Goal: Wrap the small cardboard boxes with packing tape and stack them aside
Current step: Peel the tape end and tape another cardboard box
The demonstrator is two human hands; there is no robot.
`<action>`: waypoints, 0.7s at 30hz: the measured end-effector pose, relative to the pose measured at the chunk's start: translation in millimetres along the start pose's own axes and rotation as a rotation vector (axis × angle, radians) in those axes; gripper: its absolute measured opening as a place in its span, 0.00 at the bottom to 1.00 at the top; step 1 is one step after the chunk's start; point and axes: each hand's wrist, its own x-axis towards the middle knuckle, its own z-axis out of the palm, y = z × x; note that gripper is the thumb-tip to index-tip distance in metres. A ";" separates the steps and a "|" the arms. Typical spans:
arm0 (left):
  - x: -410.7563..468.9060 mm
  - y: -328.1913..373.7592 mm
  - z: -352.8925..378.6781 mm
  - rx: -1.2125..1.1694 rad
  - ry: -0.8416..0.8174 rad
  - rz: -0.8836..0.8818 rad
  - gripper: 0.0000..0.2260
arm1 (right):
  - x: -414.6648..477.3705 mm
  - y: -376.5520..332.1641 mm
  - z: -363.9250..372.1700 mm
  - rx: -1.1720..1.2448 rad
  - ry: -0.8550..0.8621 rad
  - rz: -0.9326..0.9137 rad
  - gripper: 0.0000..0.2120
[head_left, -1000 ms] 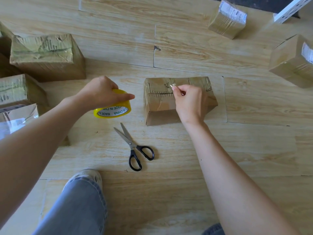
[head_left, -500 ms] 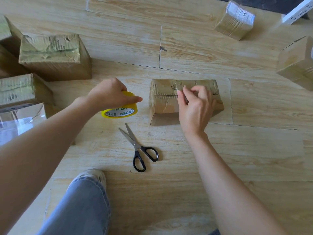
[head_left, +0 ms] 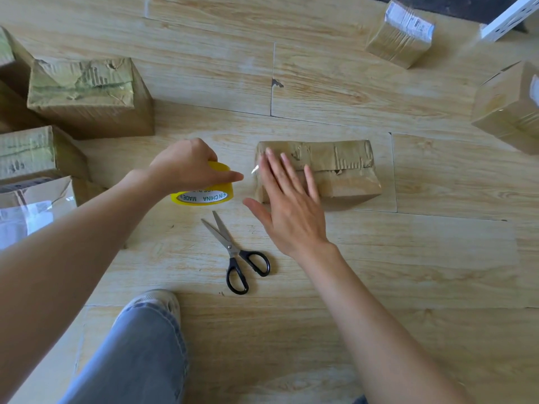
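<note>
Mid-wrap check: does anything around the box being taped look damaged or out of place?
The box under the right hand has a torn, crumpled top with bare corrugation showing. The big box at far left is ripped the same way. The scissors lie open near the tape in the left hand. Nothing spilled.

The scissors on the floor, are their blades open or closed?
Open, a little: the scissors lie flat with the two blade tips apart in a narrow V.
</note>
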 end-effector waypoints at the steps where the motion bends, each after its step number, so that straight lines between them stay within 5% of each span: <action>1: -0.1 -0.2 -0.4 -0.005 -0.004 -0.003 0.28 | -1.7 3.9 0.7 0.005 -0.006 0.034 0.37; 7: 1.5 3.5 -1.6 -0.012 -0.015 -0.002 0.27 | -8.0 27.3 -9.5 0.120 0.017 0.262 0.46; 13: -0.4 6.8 -0.8 0.015 -0.001 0.022 0.24 | 28.9 12.4 -35.0 0.010 -0.149 -0.080 0.66; 21: -11.9 -11.5 -25.2 -0.388 -0.236 0.070 0.12 | 50.8 8.7 -46.5 -0.075 -0.146 -0.117 0.63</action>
